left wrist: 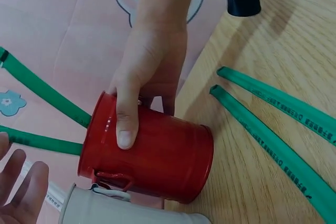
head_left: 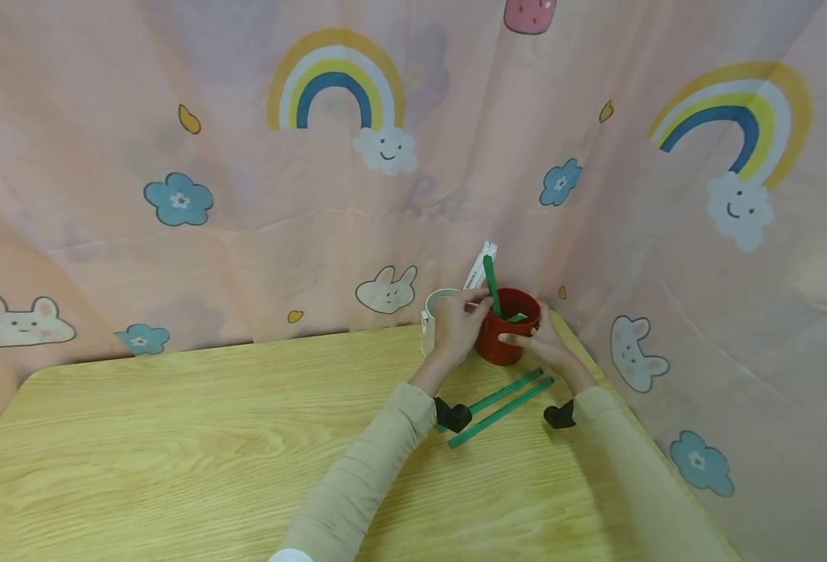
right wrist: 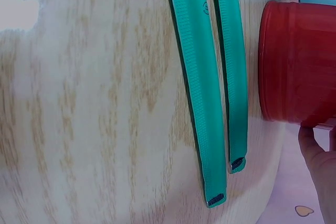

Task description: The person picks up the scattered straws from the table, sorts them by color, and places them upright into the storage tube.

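Head view: tabletop (head_left: 175, 437), wood-grained, spreads from nine o'clock round to six; printed cloth (head_left: 280, 242) behind it. Left sleeve (head_left: 360, 476) comes up from seven.

White bucket (head_left: 427, 339) stands just beside the red one, at its nine o'clock, part hidden by the left hand (head_left: 456, 324). That hand's fingertips lie against a green strip (head_left: 491, 277); I cannot tell whether they pinch it. Its other fingers, in the left wrist view, sit apart and loosely bent.

Pale labelled strip (head_left: 481, 265) shows at the red bucket's eleven. The green strip stands out of that bucket's mouth, leaning a little short of twelve; left wrist view shows two rising from it.

Two flat strips (head_left: 501, 412) lie on the wood at the bucket's six, near-parallel, running eight to two.

Red bucket (head_left: 501, 343): gripped by the right hand (head_left: 536, 337) from three o'clock, thumb laid along its wall near the rim. Right sleeve (head_left: 638, 468) enters from five, black mount (head_left: 559, 415) at the cuff.
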The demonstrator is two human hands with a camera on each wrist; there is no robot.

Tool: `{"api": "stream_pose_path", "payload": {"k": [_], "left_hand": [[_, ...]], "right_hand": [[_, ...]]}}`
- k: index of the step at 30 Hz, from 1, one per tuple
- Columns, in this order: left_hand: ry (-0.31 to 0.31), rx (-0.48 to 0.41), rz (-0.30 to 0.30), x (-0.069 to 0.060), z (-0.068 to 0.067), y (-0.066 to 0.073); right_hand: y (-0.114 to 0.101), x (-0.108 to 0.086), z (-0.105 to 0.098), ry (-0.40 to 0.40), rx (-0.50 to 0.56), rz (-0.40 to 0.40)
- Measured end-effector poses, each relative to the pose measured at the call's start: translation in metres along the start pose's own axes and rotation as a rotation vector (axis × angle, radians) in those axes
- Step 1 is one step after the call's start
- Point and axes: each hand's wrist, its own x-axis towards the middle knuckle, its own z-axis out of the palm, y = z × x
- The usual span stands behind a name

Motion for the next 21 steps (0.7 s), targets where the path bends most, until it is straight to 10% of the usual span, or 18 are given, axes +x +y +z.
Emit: {"api": "stream_pose_path", "payload": {"k": [21], "left_hand": [[-0.308,-0.001,-0.013,-0.020,-0.008,-0.017]], "right_hand": [[0.001,0.000,0.001,0.013,0.006,-0.002]]}}
